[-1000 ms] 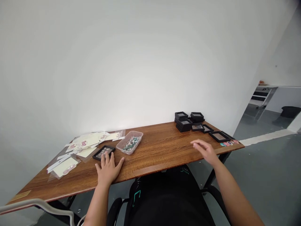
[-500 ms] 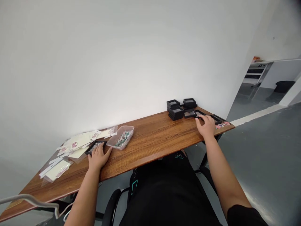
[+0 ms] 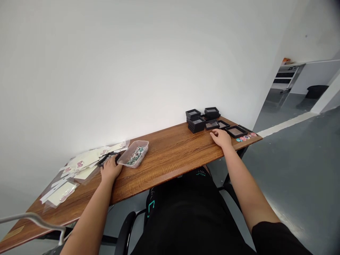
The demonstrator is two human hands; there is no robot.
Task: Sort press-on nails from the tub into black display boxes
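My left hand (image 3: pixel 111 169) lies flat with fingers spread on a flat black display box (image 3: pixel 105 159), just left of a clear plastic tub of small beads (image 3: pixel 133 154). My right hand (image 3: pixel 221 137) rests on the wooden table (image 3: pixel 170 156) near its right end, fingers curled down beside a low black box (image 3: pixel 212 124). I cannot tell whether it grips anything. More black boxes (image 3: pixel 198 120) are stacked behind it, and an open black tray (image 3: pixel 236 131) lies to its right.
Pale cards in clear sleeves (image 3: pixel 79 164) are scattered over the table's left end. Small coloured round pieces (image 3: pixel 245 137) line the right front edge. A white wall stands right behind the table. An office chair is under me, grey floor to the right.
My right hand has reached from mid-table to the boxes at the right end, then drawn slightly back left. The left hand stays on the flat black box. The view has tilted.
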